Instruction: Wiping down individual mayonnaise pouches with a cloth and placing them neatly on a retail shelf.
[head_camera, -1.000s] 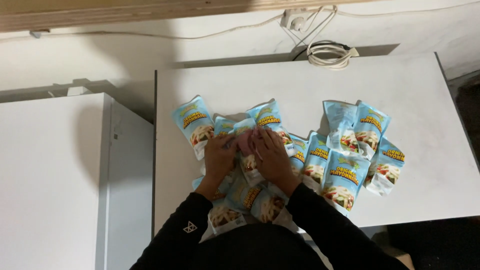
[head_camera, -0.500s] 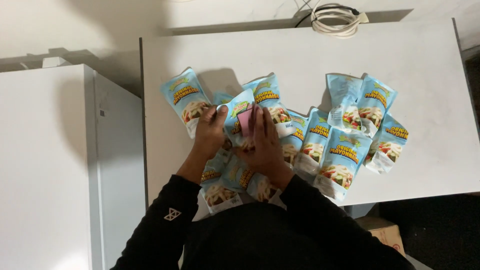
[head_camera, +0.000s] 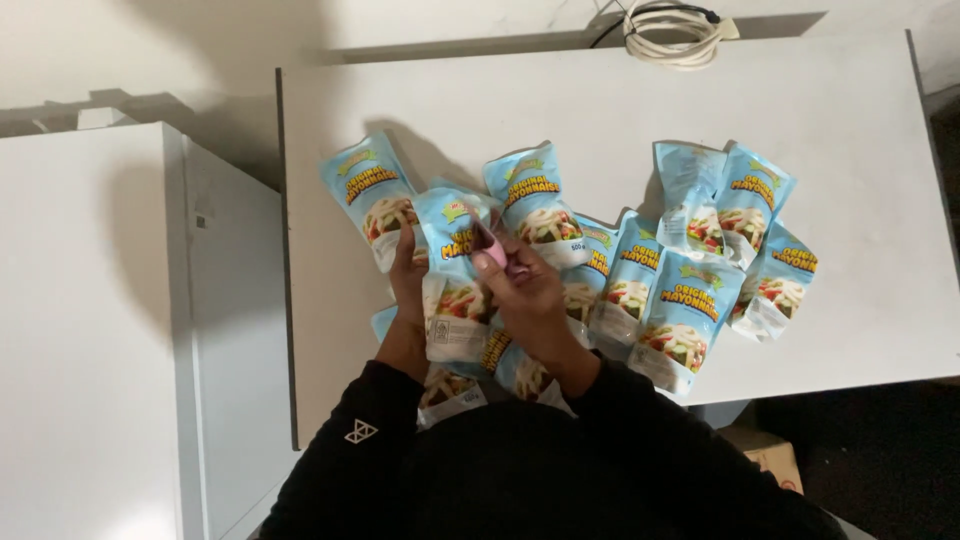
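My left hand (head_camera: 406, 268) grips a light blue food pouch (head_camera: 451, 275) by its left edge and holds it upright over the white table (head_camera: 600, 100). My right hand (head_camera: 520, 285) is closed on a small pink object (head_camera: 490, 243) pressed against the pouch's right side. Several more blue pouches lie flat around and under my hands; one (head_camera: 368, 195) lies to the left and another (head_camera: 535, 205) just right of my fingers.
A group of pouches (head_camera: 725, 215) lies to the right on the table. A coiled white cable (head_camera: 672, 22) rests at the far edge. A white cabinet (head_camera: 100, 320) stands left of the table, and a cardboard box (head_camera: 770, 458) sits below its near right corner.
My left hand has lifted one pouch upright off the pile. The right hand with the pink object has moved against it. The view has shifted closer.
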